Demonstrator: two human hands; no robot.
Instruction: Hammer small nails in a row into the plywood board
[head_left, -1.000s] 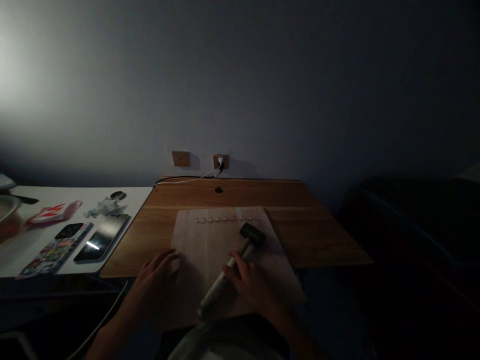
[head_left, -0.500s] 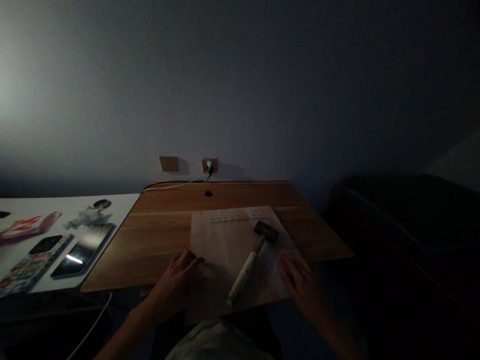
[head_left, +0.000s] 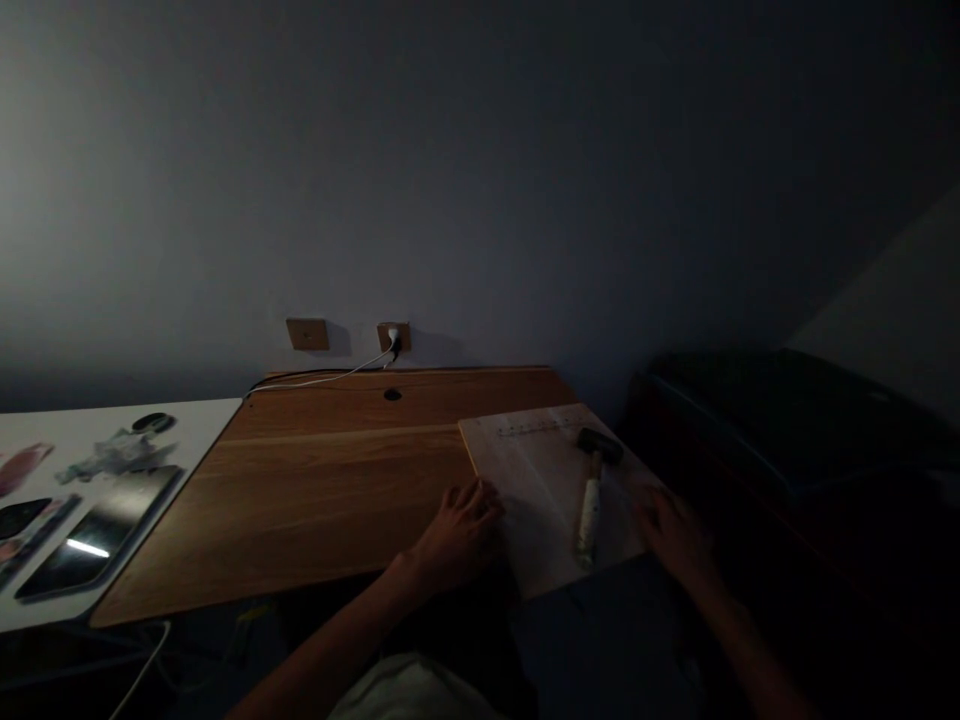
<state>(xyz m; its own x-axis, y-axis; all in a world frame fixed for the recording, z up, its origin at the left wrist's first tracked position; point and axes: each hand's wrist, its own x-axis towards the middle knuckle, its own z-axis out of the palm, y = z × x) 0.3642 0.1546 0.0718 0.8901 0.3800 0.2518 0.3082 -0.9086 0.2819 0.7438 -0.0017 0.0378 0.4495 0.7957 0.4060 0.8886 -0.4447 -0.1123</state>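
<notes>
Left hand [head_left: 457, 530] lies spread on the board [head_left: 536, 470]; right hand [head_left: 671, 530] (grip indiscernible) opposite; hold level, steadying the mallet [head_left: 592, 490].

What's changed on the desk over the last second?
The right hand let go of the black-headed, pale-handled mallet and went to the right edge of the pale wooden board; the left hand is at its left edge. The board, mallet on it, slid right along the brown wooden desk. The phones on the white table stayed.
</notes>
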